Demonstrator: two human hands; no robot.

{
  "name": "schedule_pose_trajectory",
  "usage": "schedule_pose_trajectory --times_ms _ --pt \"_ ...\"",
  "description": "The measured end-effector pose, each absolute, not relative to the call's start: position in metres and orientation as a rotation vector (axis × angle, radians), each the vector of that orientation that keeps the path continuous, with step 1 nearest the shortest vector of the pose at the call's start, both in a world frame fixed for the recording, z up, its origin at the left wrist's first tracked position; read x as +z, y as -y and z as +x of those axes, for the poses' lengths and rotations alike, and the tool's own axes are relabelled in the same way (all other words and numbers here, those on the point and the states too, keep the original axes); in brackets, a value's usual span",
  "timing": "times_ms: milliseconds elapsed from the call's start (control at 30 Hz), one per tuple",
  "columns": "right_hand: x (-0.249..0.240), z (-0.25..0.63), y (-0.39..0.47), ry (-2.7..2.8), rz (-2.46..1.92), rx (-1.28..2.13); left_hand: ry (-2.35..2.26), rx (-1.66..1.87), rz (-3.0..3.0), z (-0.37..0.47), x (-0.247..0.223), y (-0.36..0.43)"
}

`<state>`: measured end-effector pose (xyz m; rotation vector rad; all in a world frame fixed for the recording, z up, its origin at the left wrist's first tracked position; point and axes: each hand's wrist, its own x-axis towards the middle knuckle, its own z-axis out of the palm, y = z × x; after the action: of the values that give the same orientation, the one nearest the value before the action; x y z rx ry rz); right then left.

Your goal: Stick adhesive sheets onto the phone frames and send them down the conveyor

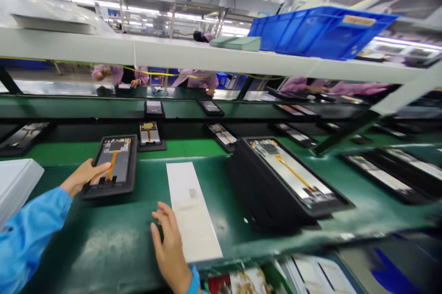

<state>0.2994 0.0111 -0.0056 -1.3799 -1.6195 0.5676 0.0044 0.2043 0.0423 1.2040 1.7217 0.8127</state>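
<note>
My left hand (90,175) grips the left edge of a black foam tray holding an open tablet (119,165), its thumb over the inside near an orange ribbon cable. The tray is at the far edge of the green bench, beside the belt. My right hand (169,243) is raised with fingers apart and slightly curled, holding nothing, over the left edge of a long white sheet (193,213). To the right of the sheet stands a stack of black foam trays (265,183), the top one carrying another open tablet (290,170) with an orange cable.
More trays with tablets line the green belt (186,147) behind the bench. White trays (17,183) stand at the left. A blue crate (321,31) sits on the overhead shelf. Below the front edge are a parts bin (241,280) and pale panels. People in pink sleeves (196,78) work opposite.
</note>
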Motion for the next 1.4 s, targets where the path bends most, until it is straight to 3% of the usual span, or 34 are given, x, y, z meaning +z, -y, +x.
schedule_pose_trajectory --times_ms 133,267,367,433,600,833,1200,1400 --pt "-0.002 0.353 0.009 1.667 -1.47 0.423 -1.77 0.674 1.173 0.014 0.007 -0.102" --pt "-0.003 0.412 -0.009 1.719 -1.621 0.351 -1.9 0.459 1.524 0.015 0.001 -0.059" --pt "0.0 0.436 -0.047 1.806 -1.798 0.346 -2.105 0.359 1.986 0.022 0.013 -0.051" --pt "0.0 0.443 -0.074 1.838 -1.882 0.352 -2.058 0.503 2.287 0.043 0.019 -0.048" --pt "-0.016 0.445 -0.114 1.857 -2.032 0.385 -1.337 0.699 2.652 0.139 0.011 -0.043" --pt "-0.031 0.451 -0.124 1.839 -2.101 0.412 -1.028 0.345 2.732 0.203 -0.017 -0.056" --pt "-0.033 0.442 -0.103 1.771 -1.882 0.362 -1.039 0.322 2.704 0.202 -0.026 -0.054" --pt "-0.011 0.445 -0.081 1.606 -1.739 0.339 -1.033 0.323 2.697 0.203 -0.024 -0.056"
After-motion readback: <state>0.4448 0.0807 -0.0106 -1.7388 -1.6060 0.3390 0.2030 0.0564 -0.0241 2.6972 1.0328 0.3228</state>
